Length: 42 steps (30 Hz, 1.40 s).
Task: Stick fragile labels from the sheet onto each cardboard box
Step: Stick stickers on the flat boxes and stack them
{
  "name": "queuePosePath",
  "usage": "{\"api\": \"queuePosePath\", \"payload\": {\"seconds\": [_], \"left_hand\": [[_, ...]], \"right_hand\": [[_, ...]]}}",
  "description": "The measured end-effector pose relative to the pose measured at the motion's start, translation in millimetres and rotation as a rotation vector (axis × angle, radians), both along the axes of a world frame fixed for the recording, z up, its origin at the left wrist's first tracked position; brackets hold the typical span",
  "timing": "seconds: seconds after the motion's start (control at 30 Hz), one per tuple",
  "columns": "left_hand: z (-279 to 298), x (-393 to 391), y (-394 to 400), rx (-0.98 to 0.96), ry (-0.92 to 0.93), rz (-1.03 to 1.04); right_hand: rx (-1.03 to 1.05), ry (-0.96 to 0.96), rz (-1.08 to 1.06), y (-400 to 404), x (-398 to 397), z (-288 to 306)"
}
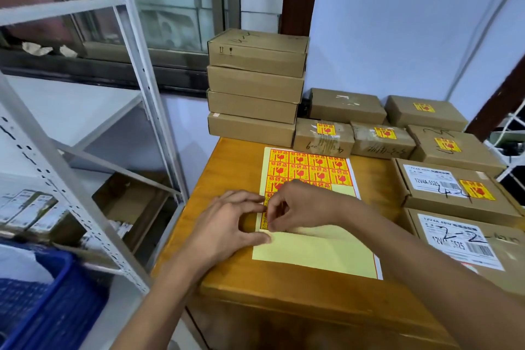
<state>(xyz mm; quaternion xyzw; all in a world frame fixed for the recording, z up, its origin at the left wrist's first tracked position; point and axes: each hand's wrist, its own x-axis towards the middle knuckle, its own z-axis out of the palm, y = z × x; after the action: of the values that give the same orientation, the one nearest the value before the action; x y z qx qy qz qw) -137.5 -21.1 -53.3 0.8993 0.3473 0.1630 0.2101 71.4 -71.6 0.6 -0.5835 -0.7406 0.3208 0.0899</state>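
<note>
Carefully now: your left hand [227, 221] lies with fingers spread flat, pinning the sheet [312, 247] near the surface's left edge, while your right hand [298, 207] pinches at a fragile label [264, 220] on the sheet's left margin, fingers closed on its edge as far as you can tell. Pull too fast and the thin label may tear or curl onto itself. Red-and-yellow labels fill the sheet's far half; its near half is bare pale backing. At the right edge, the nearest cardboard box [466, 241] shows no label.

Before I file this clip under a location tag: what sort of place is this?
Probably a small stockroom or packing corner: stacked cardboard boxes, metal shelving, and a sheet of fragile labels on a wooden table.
</note>
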Motion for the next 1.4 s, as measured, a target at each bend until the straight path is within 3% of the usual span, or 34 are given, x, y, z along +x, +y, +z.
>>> {"api": "queuePosePath", "payload": {"seconds": [0.2,0.43,0.6,0.83,1.0,1.23,1.4], "left_hand": [[2,-1,-1,-0.034,0.004,0.003],[4,-2,-1,-0.056,0.013,-0.014],[5,-2,-3,-0.042,0.015,-0.009],[6,-2,-4,-0.049,0.001,-0.001],[4,-2,-5,-0.015,-0.003,0.01],[1,-5,-3,-0.092,-0.232,-0.003],[7,-11,-1,-0.274,-0.403,-0.034]], "right_hand": [[-0.11,-0.027,0.053,14,-2,3],[-0.016,-0.125,0.067,8,-10,2],[0.177,-0.308,0.063,1,-12,0],[0.378,-0.412,0.109,-11,-15,-2],[0.668,-0.476,0.042,-43,-18,-29],[0.952,-0.344,-0.24,-58,-27,-44],[0.987,-0.274,-0.308,-56,-36,-50]]}}
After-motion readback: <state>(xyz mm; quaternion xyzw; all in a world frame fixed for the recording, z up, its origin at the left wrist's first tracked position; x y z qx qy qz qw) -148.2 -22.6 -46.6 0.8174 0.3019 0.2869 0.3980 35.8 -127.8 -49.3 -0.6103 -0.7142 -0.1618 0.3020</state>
